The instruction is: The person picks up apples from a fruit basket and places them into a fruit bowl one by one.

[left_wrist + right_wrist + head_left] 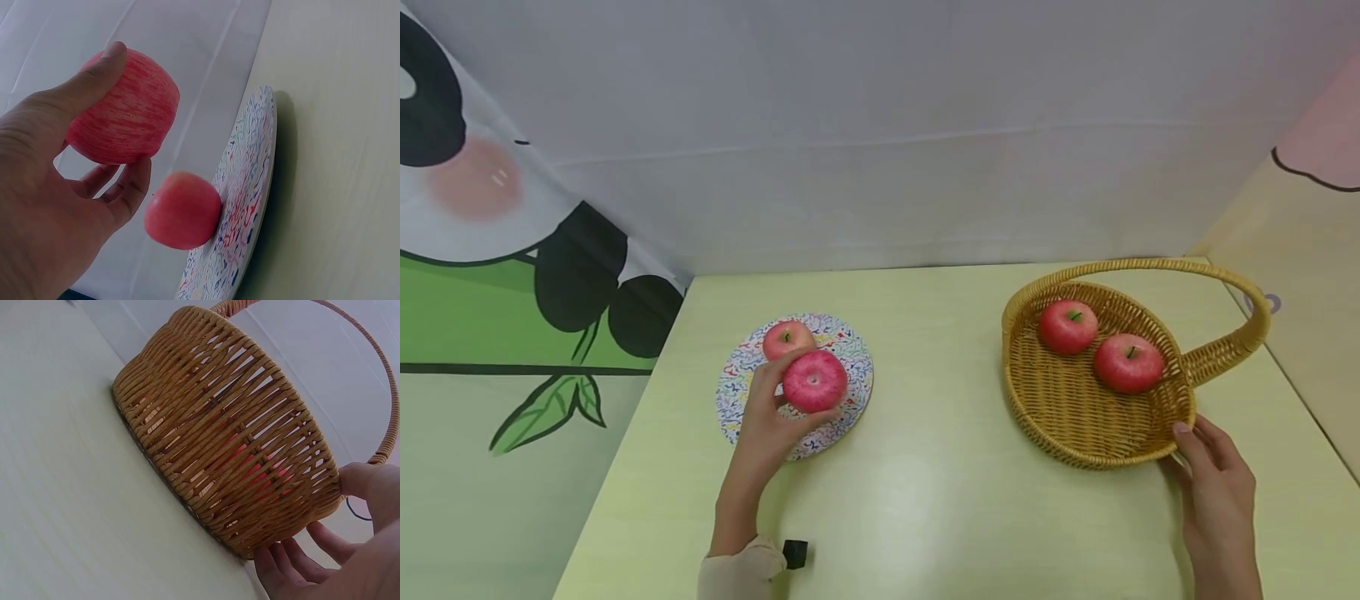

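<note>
My left hand (769, 425) grips a red apple (815, 381) between thumb and fingers, held up over a patterned plate (850, 358). In the left wrist view this apple (128, 112) is clear of the plate (240, 200). A second, paler apple (788, 339) rests on the plate. On the right, my right hand (1217, 483) holds the near right rim of a wicker basket (1067, 425), thumb on the rim and fingers against the outside wall. Two red apples (1067, 326) lie inside the basket; its weave (225, 437) partly hides them in the right wrist view.
The basket's arched handle (1150, 265) rises above its far and right sides. A small black cube (795, 553) sits by the left sleeve (741, 571). Pale table surface (925, 400) lies between plate and basket, with a white cloth wall (880, 200) behind.
</note>
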The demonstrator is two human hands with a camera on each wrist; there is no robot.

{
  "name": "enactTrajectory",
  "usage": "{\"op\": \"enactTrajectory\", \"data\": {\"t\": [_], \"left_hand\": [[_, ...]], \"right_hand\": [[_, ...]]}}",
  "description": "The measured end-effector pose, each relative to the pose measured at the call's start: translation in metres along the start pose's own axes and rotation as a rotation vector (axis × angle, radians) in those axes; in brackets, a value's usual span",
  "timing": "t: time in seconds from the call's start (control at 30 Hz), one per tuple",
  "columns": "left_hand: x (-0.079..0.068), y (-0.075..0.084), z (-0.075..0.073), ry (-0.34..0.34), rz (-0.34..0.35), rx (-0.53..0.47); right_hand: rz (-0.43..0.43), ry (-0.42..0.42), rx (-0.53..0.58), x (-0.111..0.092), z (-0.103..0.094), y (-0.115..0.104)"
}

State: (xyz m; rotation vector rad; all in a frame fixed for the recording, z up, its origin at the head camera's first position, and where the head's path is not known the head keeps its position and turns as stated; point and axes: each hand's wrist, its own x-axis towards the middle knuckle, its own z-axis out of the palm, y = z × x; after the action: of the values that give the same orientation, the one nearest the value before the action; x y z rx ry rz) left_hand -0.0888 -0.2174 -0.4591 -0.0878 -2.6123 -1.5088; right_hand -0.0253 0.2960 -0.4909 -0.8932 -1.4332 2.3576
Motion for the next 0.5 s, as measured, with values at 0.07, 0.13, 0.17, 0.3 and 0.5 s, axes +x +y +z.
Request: {"op": "enactTrajectory", "data": {"t": [0.07,0.13,0.17,0.3,0.5], "left_hand": [[0.000,-0.001,-0.002,0.006,-0.018,0.007],[-0.001,-0.003,-0.004,0.011,-0.029,0.021],[-0.001,-0.004,-0.005,0.011,-0.032,0.029],[-0.001,-0.008,-0.011,0.022,-0.044,0.046],[-0.002,-0.017,-0.020,0.067,-0.054,0.058]], "right_hand": [[0.005,0.003,-0.005,0.000,0.000,0.000],[0.006,0.003,-0.009,0.000,0.000,0.000],[0.004,0.002,-0.009,0.000,0.000,0.000],[-0.011,-0.007,0.000,0.000,0.000,0.001],[-0.017,-0.010,0.012,0.001,0.000,0.001]]}}
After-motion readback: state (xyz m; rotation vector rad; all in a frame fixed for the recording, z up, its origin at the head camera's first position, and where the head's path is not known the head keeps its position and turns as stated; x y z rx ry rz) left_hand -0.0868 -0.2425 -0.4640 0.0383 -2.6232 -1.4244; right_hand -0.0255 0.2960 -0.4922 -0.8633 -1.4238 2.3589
